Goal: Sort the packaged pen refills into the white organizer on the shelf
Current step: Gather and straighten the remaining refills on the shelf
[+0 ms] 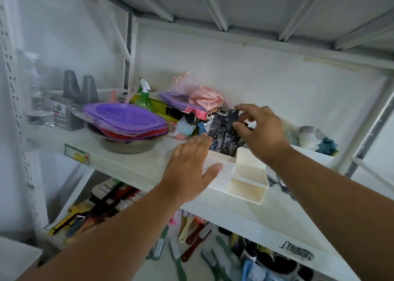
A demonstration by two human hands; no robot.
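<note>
Step in hand: seating refill packs in the white organizer point(243, 180) — the sorting looks well under way, since several packs already stand in its tall back compartment.
Right hand point(263, 129): fingers and thumb pinch the tops of the packaged pen refills point(223, 131), which stand upright and slightly fanned in that back compartment.
Left hand point(189, 165): fingers straight and flat against the organizer's left side, thumb lying on its front edge; it steadies the box and grips nothing.
Organizer: sits on the shelf point(119, 159) near the front edge, its two lower front compartments showing nothing inside.
Next move: likely calls for pressing the packs down evenly, then letting go without tipping the box.
Loose packs: dark shapes on the shelf just right of the organizer may be more refills — too blurred to tell.
Hidden: the packs' lower ends, the compartment floor and the right fingertips' exact hold.
</note>
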